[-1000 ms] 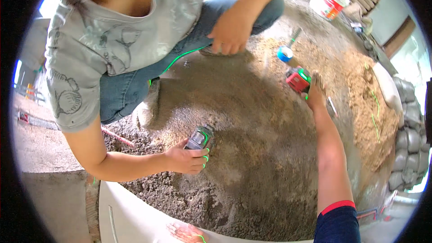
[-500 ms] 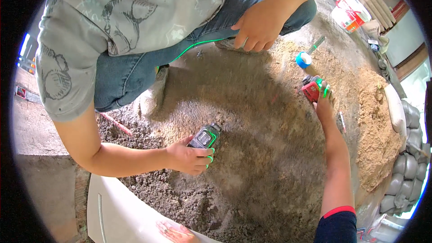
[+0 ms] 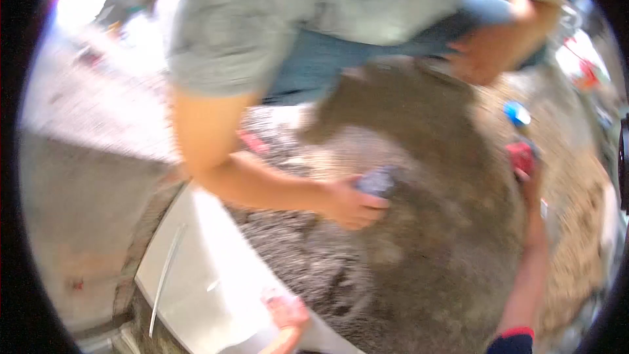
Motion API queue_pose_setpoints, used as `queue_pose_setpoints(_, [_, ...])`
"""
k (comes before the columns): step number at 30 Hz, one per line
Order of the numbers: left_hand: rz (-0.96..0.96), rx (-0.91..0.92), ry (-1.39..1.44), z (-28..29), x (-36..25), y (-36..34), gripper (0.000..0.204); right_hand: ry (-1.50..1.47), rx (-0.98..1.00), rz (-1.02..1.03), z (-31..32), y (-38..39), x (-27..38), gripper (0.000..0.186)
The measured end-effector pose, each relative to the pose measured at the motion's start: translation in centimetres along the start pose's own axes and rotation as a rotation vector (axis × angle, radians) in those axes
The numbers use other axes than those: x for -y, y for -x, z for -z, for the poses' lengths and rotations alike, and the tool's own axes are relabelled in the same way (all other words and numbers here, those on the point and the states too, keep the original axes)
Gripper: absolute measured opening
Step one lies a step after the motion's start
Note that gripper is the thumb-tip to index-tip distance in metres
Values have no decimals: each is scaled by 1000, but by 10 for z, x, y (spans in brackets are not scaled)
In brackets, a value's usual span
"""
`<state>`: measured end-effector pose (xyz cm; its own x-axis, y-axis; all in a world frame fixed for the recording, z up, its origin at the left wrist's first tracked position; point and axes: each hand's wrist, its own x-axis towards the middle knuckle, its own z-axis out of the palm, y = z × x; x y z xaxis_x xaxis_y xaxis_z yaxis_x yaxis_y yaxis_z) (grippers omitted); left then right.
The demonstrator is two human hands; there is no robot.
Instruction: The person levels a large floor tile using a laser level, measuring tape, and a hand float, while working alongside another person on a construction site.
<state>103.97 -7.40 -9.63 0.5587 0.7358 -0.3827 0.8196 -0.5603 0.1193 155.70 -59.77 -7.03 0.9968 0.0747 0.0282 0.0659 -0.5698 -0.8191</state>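
Observation:
My right hand (image 3: 528, 182), reaching up the right side, is closed round a boxy red laser level (image 3: 521, 157) that rests low over the mortar floor (image 3: 445, 242). My left hand (image 3: 285, 310) lies at the lower edge on a large white slab (image 3: 196, 249), its blurred fingers apart with no object visible in them. Across from me a squatting person in a grey printed shirt grips a dark grey laser level (image 3: 376, 181) with one hand (image 3: 352, 204). That person's other hand (image 3: 481, 59) hangs by the knee. Motion blur hides finer detail.
A blue-and-white roll (image 3: 517, 113) lies beyond my right hand, with sand (image 3: 576, 236) spread along the right. Lumpy grey mortar (image 3: 301, 255) borders the white slab, which bears a thin pale strip (image 3: 165, 275). A red-and-white bucket (image 3: 583, 62) stands far right.
The whole view has swung left, so everything appears shifted right and is smeared. More of my left hand and the slab shows. Both laser levels are still held; the green light lines no longer show.

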Motion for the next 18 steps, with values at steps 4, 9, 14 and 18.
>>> queue_pose_setpoints(4, [-274,-154,-56,25,-40,-15,84,452,-232,135,50,3,-42,80])
queue_pose_setpoints(9, [-298,-221,-6,35,-44,-12,78,610,-534,-366,27,53,-32,74])
queue_pose_setpoints(14, [-262,-249,6,53,-31,-5,79,49,-803,-354,-65,218,88,71])
queue_pose_setpoints(18, [-412,-330,9,56,-71,-12,74,-1008,-433,-604,-68,439,50,62])
